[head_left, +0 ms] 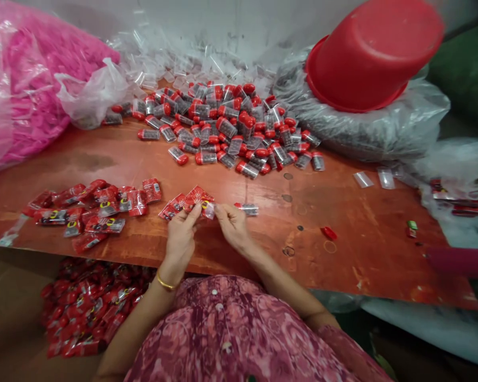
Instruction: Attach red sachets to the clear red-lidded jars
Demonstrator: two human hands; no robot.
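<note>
A small red printed packet with a clear window (208, 208) is held between my two hands above the table. My left hand (182, 233) pinches its left side, thumb on top. At its clear right edge, the fingers of my right hand (231, 225) are closed on the plastic. Flat red packets (172, 205) lie beside and behind my left fingers. Just right of my right hand, a clear tube with dark contents (249, 209) rests on the table, its left end partly hidden.
Red-capped tubes (227, 127) are heaped at the back. Filled red packets (103, 204) lie at left, with more in a box (11, 297) below. A pink bag (35, 79), an upturned red bucket (374, 53) on a grey-filled bag (362, 130), and empty clear tubes (363, 180) surround the table (326, 270).
</note>
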